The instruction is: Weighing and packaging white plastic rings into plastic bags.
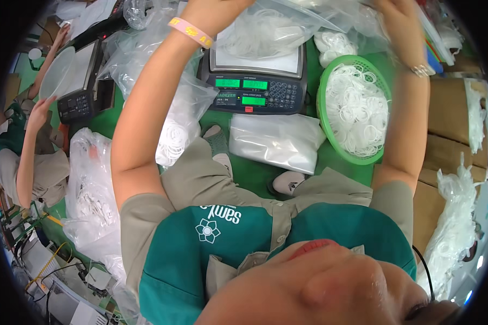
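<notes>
The clear bag of rings (265, 35) lies on the scale (255, 100), back from its near edge, right of the closer left hand (214, 13), stretching sideways toward the right hand (400, 21). Fingers out of view: cannot tell their grip.

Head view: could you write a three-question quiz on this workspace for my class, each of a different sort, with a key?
1. What colour is the basket that holds the white rings?
2. True or false: the pink wristband is on the person's left wrist.
3. Which is seen over the platform of the scale? (a) a cardboard box (b) a clear bag (c) a shoe

Key: 1. Green; 2. True; 3. b
</notes>
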`<state>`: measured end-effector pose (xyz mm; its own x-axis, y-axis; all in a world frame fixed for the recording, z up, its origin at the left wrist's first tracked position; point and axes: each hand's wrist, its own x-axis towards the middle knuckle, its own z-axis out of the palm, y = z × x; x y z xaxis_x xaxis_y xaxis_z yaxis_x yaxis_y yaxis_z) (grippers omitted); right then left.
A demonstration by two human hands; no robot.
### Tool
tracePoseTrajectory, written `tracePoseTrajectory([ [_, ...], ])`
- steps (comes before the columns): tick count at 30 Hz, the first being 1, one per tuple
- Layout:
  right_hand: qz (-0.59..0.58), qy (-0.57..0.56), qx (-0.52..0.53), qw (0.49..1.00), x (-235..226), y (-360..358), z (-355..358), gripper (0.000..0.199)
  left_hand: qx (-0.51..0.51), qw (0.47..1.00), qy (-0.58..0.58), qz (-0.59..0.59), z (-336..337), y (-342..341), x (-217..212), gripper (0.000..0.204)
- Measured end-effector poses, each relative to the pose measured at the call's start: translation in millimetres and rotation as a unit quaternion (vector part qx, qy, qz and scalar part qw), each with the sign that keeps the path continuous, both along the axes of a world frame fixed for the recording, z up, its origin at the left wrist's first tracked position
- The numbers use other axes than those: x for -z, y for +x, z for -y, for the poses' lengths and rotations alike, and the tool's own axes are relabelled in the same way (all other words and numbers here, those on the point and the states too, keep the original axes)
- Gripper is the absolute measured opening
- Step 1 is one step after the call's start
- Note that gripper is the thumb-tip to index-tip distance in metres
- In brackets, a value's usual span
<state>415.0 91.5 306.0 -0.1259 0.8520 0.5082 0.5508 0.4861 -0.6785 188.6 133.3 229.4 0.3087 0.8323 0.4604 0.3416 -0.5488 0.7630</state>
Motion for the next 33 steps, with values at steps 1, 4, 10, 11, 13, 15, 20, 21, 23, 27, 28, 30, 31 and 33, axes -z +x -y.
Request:
tracePoseTrajectory([
  [1, 0.116, 0.049, -0.046, 0.991, 23, -44, -26, 0.016, -0.043, 0.999, 0.004, -0.016, 8, -30, 8, 0.059],
  [4, 0.41, -0.104, 0.006, 0.906, 55, -69, -67, 0.027, -0.004, 1.0, -0.008, 0.019, 7, -20, 1, 0.062],
  [10, 0.077, 0.006, -0.099, 0.992, 67, -64, -70, 0.02, 0.208, 0.94, -0.042, 0.268, -1, -58, 27, 0.065],
  [11, -0.004, 0.024, -0.106, 0.994, 62, -54, -58, 0.011, 0.131, 0.975, -0.097, 0.149, 0, -67, 26, 0.067],
  [13, -0.056, -0.017, 0.042, 0.997, 46, 13, -20, 0.011, 0.108, 0.971, -0.192, 0.092, 5, -54, 15, 0.071],
  [15, -0.047, -0.034, 0.107, 0.993, 93, 80, -12, 0.014, 0.069, 0.995, -0.065, -0.016, 36, -53, 11, 0.071],
  [20, 0.251, -0.25, 0.193, 0.915, 252, 194, 56, 0.02, 0.188, 0.756, -0.07, -0.623, 97, -96, 133, 0.069],
  [21, 0.252, -0.323, 0.163, 0.898, 287, 218, 82, 0.029, 0.185, 0.701, -0.095, -0.683, 99, -105, 160, 0.069],
  [23, 0.318, -0.412, 0.094, 0.849, 317, 218, 116, 0.049, 0.077, 0.616, -0.121, -0.775, 89, -154, 209, 0.066],
  [27, 0.429, -0.5, 0.168, 0.733, 355, 212, 155, 0.082, -0.281, 0.586, -0.328, -0.685, 61, -251, 271, 0.06],
  [28, 0.428, -0.499, 0.16, 0.736, 361, 199, 153, 0.082, -0.331, 0.567, -0.422, -0.625, 70, -270, 283, 0.06],
  [30, 0.382, -0.574, 0.232, 0.687, 367, 174, 150, 0.067, -0.266, 0.54, -0.46, -0.653, 83, -276, 299, 0.061],
  [31, 0.383, -0.575, 0.232, 0.685, 368, 179, 151, 0.067, -0.246, 0.553, -0.415, -0.68, 86, -262, 297, 0.057],
  [33, 0.391, -0.518, 0.212, 0.731, 369, 195, 155, 0.044, -0.261, 0.622, -0.306, -0.672, 84, -244, 290, 0.052],
])
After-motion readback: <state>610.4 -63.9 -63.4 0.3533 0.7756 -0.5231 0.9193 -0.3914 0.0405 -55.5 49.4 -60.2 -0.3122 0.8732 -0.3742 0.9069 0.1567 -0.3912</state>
